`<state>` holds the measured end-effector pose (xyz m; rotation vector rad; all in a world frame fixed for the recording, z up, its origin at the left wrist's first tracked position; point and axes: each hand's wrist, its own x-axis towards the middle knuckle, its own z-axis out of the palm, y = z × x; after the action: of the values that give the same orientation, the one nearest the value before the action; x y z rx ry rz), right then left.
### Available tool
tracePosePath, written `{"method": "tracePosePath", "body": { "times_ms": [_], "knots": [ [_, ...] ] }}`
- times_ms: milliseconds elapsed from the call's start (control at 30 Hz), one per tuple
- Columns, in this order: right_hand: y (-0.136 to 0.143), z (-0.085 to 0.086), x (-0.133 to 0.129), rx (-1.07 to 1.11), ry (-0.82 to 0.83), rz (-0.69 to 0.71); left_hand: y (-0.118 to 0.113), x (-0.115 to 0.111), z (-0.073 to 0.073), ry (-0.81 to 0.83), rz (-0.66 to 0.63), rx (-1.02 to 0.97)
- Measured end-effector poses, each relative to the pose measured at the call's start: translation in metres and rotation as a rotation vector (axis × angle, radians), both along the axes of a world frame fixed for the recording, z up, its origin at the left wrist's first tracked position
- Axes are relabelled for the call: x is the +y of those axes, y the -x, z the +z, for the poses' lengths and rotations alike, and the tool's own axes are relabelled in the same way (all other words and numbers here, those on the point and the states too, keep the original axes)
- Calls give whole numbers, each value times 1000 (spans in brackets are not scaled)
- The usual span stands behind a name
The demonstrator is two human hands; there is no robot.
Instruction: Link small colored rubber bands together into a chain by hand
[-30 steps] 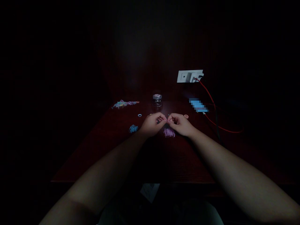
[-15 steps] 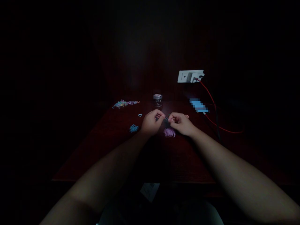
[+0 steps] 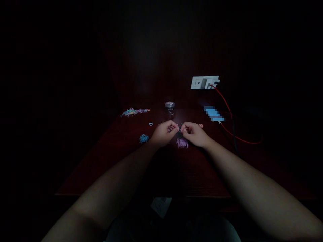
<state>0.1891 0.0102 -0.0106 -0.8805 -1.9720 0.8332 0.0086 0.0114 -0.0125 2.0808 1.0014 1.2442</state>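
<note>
Over the middle of the dark red table, my left hand [image 3: 165, 132] and my right hand [image 3: 194, 133] pinch a small pale elastic band [image 3: 179, 129] between their fingertips. Only a short stretch of the band shows; the fingers hide the rest. Just below the fingertips lies a pile of purple elastic bands [image 3: 182, 143]. A smaller heap of blue elastic bands [image 3: 143, 138] sits left of my left wrist. One light-blue ring-shaped band [image 3: 150, 124] lies behind that heap. Beside my right hand is an orange band [image 3: 201, 125], partly covered.
A clear round jar [image 3: 170, 108] stands behind my hands. Mixed coloured bands [image 3: 133, 112] are heaped at the back left. A phone [image 3: 214, 114], blurred out, lies at the back right. Its red cable [image 3: 237, 137] runs to a charger in the wall socket [image 3: 198, 82].
My left fingertips have shifted slightly right, closer to my right fingertips, so less of the band shows between them. The piles have not changed.
</note>
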Motion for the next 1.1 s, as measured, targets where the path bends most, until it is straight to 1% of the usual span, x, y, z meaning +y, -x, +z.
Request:
{"method": "tracePosePath", "body": {
  "times_ms": [300, 567, 667, 767, 967, 1100],
  "knots": [
    [0, -1, 1, 22, -14, -21, -1, -1, -2, 71, -37, 8],
    [1, -2, 1, 33, -13, -17, -1, -1, -1, 79, -60, 26],
    [1, -1, 1, 38, -10, -20, 0, 1, -3, 43, -32, 40],
    [1, 0, 0, 38, -19, -22, 1, 1, -3, -26, 2, 62],
    [1, 0, 1, 32, -8, -16, 2, -5, 4, -139, -22, 157],
    [0, 0, 1, 14, -19, -44, 2, -6, 5, -168, -16, 174]
  ]
}}
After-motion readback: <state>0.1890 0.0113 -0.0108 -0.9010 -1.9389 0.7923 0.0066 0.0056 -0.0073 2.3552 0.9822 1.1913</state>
